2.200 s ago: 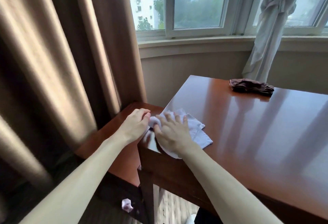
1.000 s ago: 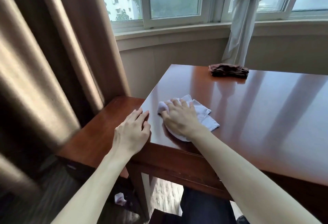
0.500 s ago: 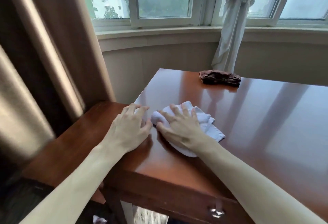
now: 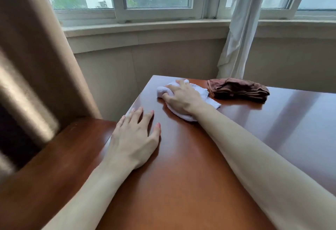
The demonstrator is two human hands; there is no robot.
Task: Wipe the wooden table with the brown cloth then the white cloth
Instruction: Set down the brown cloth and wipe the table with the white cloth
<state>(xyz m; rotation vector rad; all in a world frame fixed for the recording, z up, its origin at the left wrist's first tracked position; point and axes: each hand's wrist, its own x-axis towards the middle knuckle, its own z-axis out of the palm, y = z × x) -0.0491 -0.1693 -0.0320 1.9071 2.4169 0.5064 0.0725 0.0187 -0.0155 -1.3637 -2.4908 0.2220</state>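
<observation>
- White cloth [image 4: 183,100]: bunched under the right hand [image 4: 181,98], whose fingers curl over it and press it onto the wooden table [image 4: 190,166].
- Left hand [image 4: 134,138]: flat, fingers spread, holds nothing, rests on the table edge.
- Brown cloth [image 4: 238,89]: folded, just right of the right hand.

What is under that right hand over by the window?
Under the right hand lies the white cloth, bunched and pressed onto the wooden table. Its edges show around the hand; the middle of it, and the tabletop beneath, are covered.
</observation>
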